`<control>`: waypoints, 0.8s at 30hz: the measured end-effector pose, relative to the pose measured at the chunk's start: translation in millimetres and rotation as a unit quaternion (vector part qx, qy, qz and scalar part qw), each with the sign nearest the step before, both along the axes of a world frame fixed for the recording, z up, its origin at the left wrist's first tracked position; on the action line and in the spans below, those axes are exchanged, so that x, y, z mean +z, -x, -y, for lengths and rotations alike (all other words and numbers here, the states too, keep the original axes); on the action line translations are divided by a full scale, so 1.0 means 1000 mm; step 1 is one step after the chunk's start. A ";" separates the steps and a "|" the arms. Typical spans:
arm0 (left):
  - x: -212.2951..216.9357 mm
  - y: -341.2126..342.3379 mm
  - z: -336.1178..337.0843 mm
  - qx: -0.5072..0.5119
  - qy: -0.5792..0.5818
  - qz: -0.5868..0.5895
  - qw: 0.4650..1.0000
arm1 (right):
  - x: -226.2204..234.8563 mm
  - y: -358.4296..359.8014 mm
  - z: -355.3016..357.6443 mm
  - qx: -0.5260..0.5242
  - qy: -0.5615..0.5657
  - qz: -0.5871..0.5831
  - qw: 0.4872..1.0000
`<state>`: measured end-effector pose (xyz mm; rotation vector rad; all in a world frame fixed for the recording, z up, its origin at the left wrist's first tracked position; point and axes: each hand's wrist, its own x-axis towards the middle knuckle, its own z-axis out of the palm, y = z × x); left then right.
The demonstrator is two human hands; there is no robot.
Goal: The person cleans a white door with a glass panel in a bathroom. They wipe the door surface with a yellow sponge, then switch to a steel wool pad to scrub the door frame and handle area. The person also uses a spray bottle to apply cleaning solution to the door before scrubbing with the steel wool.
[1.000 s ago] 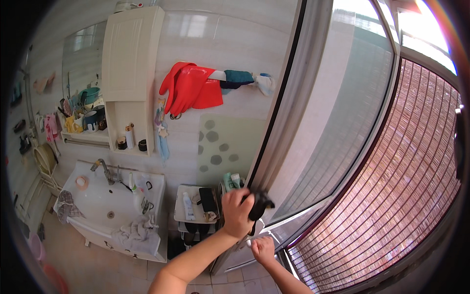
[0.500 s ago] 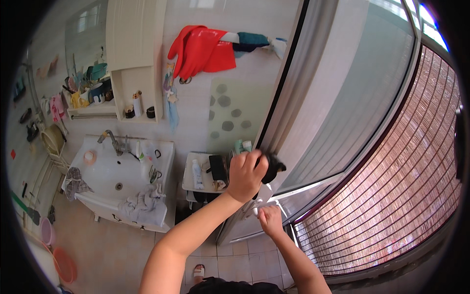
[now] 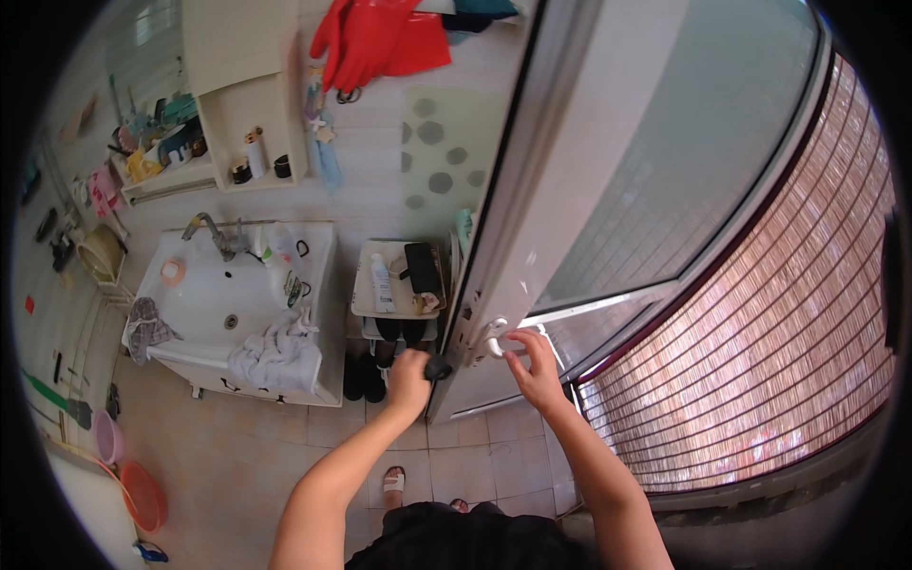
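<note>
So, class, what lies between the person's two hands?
In the head view, from left hand to right hand: a black object in the left's grip, the white door and its handle.

sink point(image 3: 195, 323) left of door point(image 3: 627, 180) | tray point(image 3: 363, 296) between | towel point(image 3: 280, 356) on sink's front edge

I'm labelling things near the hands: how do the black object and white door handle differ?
Colour: the black object is dark; the white door handle is pale. Support: the left hand grips the black object; the door carries the white door handle. Both are near a hand, the handle by the right hand.
</note>
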<state>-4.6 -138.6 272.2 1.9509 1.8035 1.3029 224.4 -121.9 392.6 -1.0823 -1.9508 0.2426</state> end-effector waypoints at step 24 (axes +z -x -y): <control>0.148 -0.037 0.012 -0.033 -0.106 0.112 0.987 | -0.089 -0.063 0.060 -0.075 0.341 -0.726 0.593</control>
